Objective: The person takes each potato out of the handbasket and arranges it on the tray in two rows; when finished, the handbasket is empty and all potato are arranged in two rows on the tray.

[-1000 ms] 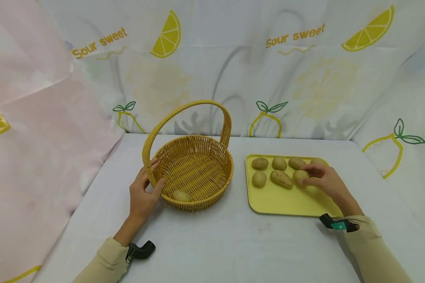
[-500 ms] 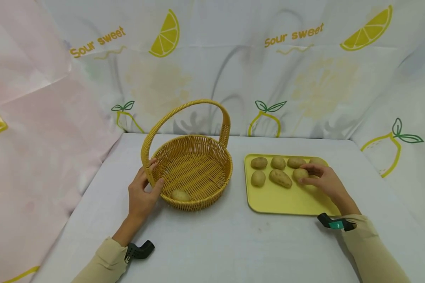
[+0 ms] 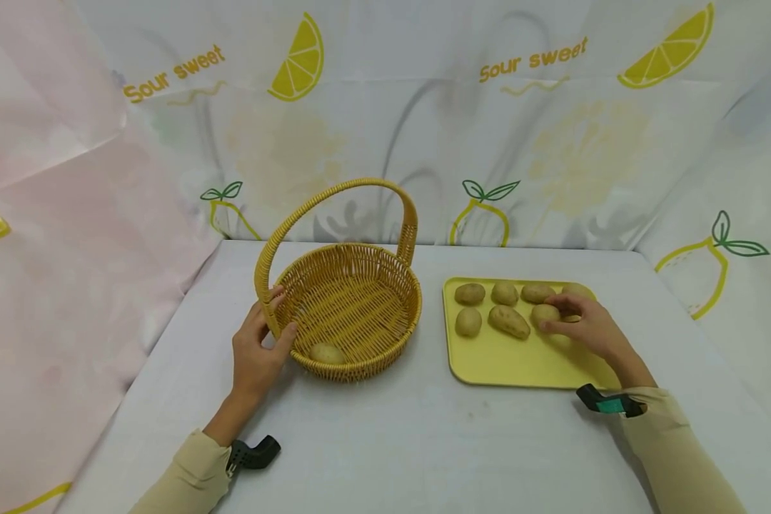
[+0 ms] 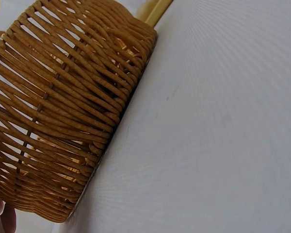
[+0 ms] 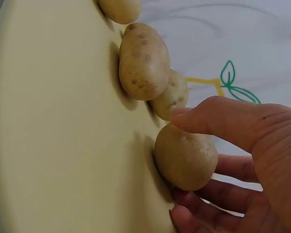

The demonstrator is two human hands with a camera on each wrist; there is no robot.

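In the head view my left hand (image 3: 257,350) grips the rim of a round wicker basket (image 3: 411,335) at the foot of its tall handle, with the thumb on the near side. One potato (image 3: 327,353) lies inside the basket near its front wall. On a yellow tray (image 3: 507,368) to the right, my right hand (image 3: 587,327) holds a round potato (image 3: 545,315) between thumb and fingers. The right wrist view shows that potato (image 5: 184,158) still low against the tray, the thumb over it and the fingers curled about its other side. Part of another potato (image 3: 575,290) is hidden behind this hand.
Several more potatoes stand in rows on the tray, among them a long one (image 3: 509,322) left of my right hand and a round one (image 3: 468,322) farther left. A white cloth (image 3: 424,442) covers the table. Lemon-printed curtains (image 3: 373,107) enclose the back and sides.
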